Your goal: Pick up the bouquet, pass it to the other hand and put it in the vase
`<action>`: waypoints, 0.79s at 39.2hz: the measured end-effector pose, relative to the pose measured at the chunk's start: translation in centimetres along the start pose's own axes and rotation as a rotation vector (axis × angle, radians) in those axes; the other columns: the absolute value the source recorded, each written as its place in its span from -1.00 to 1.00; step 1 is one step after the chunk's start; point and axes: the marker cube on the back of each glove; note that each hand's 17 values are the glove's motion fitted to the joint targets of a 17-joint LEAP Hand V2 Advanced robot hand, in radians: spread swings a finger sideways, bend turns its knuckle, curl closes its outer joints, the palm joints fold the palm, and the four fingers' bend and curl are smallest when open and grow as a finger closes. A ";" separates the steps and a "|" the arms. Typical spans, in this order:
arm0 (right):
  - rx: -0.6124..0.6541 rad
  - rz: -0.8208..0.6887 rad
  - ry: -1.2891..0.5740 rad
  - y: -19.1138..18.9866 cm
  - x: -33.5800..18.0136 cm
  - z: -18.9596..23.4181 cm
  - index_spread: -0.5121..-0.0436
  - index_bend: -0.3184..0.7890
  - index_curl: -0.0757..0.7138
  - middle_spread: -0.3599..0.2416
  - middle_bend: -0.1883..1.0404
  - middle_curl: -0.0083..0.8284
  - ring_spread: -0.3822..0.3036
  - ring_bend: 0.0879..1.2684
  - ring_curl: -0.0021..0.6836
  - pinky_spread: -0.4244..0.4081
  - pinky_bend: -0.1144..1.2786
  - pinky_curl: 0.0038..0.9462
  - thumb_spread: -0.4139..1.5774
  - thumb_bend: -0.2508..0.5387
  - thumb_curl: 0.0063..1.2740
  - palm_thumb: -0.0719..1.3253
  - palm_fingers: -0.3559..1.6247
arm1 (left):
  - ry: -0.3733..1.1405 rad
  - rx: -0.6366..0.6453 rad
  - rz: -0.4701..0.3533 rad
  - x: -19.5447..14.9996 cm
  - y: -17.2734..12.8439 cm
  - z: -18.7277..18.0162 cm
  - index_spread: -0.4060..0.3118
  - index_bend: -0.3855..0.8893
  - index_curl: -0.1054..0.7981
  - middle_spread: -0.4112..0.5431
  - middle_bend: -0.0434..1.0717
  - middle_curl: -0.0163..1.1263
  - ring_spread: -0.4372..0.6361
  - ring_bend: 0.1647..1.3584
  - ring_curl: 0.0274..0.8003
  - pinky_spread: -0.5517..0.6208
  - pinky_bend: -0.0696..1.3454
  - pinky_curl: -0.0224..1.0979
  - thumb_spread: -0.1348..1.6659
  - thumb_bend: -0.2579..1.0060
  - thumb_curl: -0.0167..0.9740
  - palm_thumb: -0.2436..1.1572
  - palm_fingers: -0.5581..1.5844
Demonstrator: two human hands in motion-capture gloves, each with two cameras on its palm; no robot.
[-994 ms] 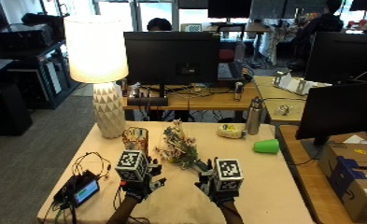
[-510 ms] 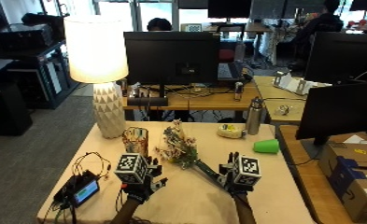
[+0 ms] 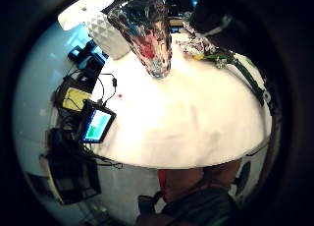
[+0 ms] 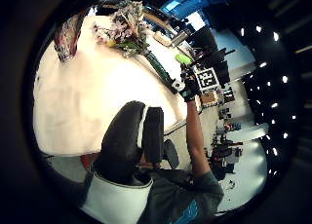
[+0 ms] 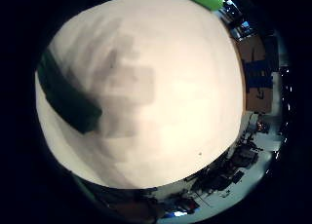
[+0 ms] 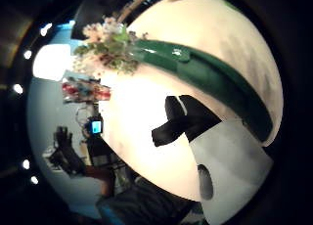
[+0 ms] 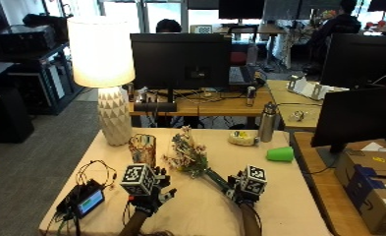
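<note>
The bouquet (image 7: 189, 157) lies flat on the white table (image 7: 199, 211), flowers toward the lamp and its green-wrapped stem (image 7: 217, 181) pointing at the person. My right hand (image 7: 246, 188) hovers at the stem's near end; its thumb (image 6: 183, 120) stands beside the green wrap (image 6: 210, 76) without closing on it, and the stem end (image 5: 66, 100) lies on the table under the palm. My left hand (image 7: 145, 192) floats over the table's near left with relaxed fingers (image 4: 134, 136), holding nothing. The glass vase (image 7: 142, 149) stands upright left of the flowers.
A white lamp (image 7: 111, 118) stands at the back left. A small screen device (image 7: 88, 200) with cables sits at the left edge. A green cup (image 7: 281, 154), a metal bottle (image 7: 267, 122) and a tape roll (image 7: 243, 138) are at the right rear.
My right hand has shifted rightward to the stem's near end. The left hand has stayed roughly in place, and the bouquet has not moved.
</note>
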 end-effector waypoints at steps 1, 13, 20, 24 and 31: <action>-0.036 0.001 -0.015 0.2 -0.2 0.5 -0.17 -0.24 -0.36 0.44 -0.35 -0.28 0.70 -0.60 -0.36 0.78 0.04 -0.26 0.49 -0.38 -0.54 -0.08 -0.63 | 0.000 0.000 0.000 0.0 0.0 0.1 -0.15 -0.19 -0.21 0.01 -0.59 -0.47 0.29 -0.29 -0.37 0.59 -0.29 -0.39 0.32 -0.63 -0.45 -0.45 -0.20; -0.026 0.098 -0.006 -2.1 -0.8 4.9 -0.01 0.06 -0.20 0.22 -0.28 -0.21 0.46 -0.46 -0.30 0.68 -0.02 -0.32 0.49 -0.15 -0.40 0.31 -0.16 | 0.017 -0.006 -0.010 -0.4 0.0 0.6 -0.13 -0.19 -0.20 0.02 -0.60 -0.44 0.29 -0.27 -0.35 0.58 -0.27 -0.36 0.32 -0.63 -0.42 -0.46 -0.21; 0.143 0.094 0.073 -2.1 -1.0 4.5 -0.02 0.24 0.00 0.02 -0.22 -0.13 0.17 -0.46 -0.21 0.60 -0.25 -0.37 0.44 -0.16 -0.33 0.43 0.15 | 0.015 -0.011 -0.016 -0.8 0.0 0.9 -0.13 -0.19 -0.20 0.02 -0.59 -0.43 0.29 -0.26 -0.34 0.58 -0.27 -0.35 0.32 -0.63 -0.41 -0.46 -0.22; 0.226 0.088 0.138 -2.6 -0.8 4.6 0.00 0.02 0.00 -0.10 -0.19 -0.10 -0.05 -0.37 -0.16 0.37 -0.23 -0.38 0.38 -0.22 -0.29 0.45 0.34 | 0.023 -0.029 -0.021 -0.9 0.0 1.1 -0.13 -0.19 -0.20 0.02 -0.59 -0.42 0.29 -0.26 -0.34 0.58 -0.27 -0.35 0.32 -0.63 -0.40 -0.46 -0.22; 0.292 0.092 0.191 -2.3 -1.3 4.2 0.01 -0.24 -0.07 -0.29 0.12 0.12 -0.38 0.08 0.24 -0.39 0.03 -0.17 0.18 -0.41 -0.20 0.43 0.75 | 0.032 -0.044 -0.023 -1.1 -0.2 1.5 -0.14 -0.19 -0.19 0.02 -0.60 -0.42 0.29 -0.25 -0.33 0.58 -0.25 -0.34 0.32 -0.63 -0.40 -0.46 -0.22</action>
